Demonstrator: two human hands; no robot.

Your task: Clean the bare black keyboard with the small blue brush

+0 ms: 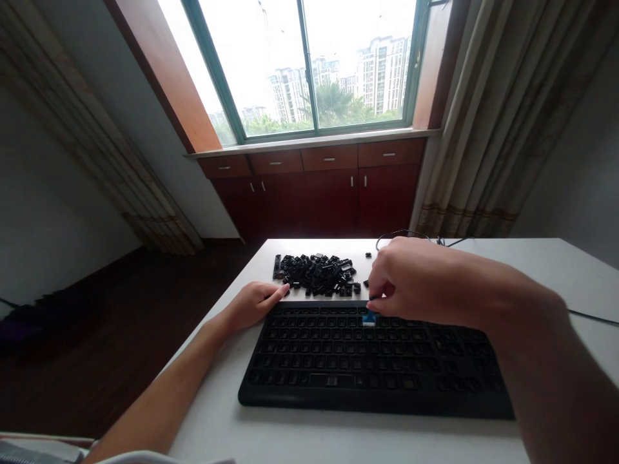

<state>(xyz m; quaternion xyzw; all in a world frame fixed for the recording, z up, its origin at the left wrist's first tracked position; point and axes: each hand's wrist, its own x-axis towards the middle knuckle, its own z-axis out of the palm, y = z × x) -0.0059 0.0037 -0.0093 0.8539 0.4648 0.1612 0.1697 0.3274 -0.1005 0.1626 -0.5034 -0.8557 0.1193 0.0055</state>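
A black keyboard (333,398) with its keycaps off lies on the white table, showing rows of bare key sockets. My right hand (411,280) is over its back part, fingers pinched on a small blue brush (369,318). The brush's pale bristles point down at the upper rows of sockets. At the back left corner of the keyboard rests my left hand (254,303), bent round the corner with the thumb stretched toward the loose keycaps; its other fingers are partly hidden. A heap of black keycaps (319,274) lies just behind the keyboard.
The white table (546,283) carries a thin black cable (401,232) at its back edge, and another cable (592,316) at the right. A few keycaps lie apart from the heap. Beyond stand a red-brown cabinet (314,200), a window and curtains (476,129).
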